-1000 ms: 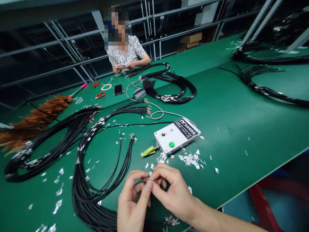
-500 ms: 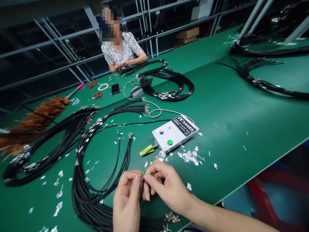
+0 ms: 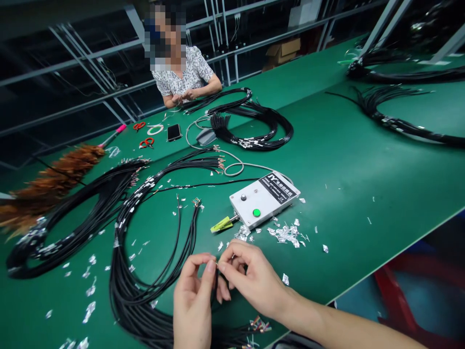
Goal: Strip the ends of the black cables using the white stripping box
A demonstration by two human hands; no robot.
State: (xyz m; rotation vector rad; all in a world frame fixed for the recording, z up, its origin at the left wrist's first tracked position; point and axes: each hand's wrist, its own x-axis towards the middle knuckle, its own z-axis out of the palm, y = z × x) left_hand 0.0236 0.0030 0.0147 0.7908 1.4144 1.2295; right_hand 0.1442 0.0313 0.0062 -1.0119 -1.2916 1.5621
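Observation:
My left hand (image 3: pixel 196 295) pinches a black cable (image 3: pixel 214 286) close to its stripped end. Against it, the thumb and forefinger of my right hand (image 3: pixel 250 276) are pressed together on the thin wires at that end; most of the tip is hidden by my fingers. Just beyond my hands lies a white control box (image 3: pixel 259 198) with a green button, a black knob and a yellow clip (image 3: pixel 221 224) on its shaft. A bundle of black cables (image 3: pixel 121 286) curves along the left of my hands, with bare wire ends showing.
Foil scraps (image 3: pixel 286 234) litter the green table (image 3: pixel 345 179). Another cable coil (image 3: pixel 283 128), a phone (image 3: pixel 174 132), red-handled scissors (image 3: pixel 147 143) and a brown duster (image 3: pixel 54 179) lie farther off. Across the table sits a co-worker (image 3: pixel 185 72), both hands together. More cables (image 3: pixel 395 123) rest at right.
Both hands stay together at the cable end, with slight finger movement; the left has shifted a little to the right. The coloured wires at the tip show less now.

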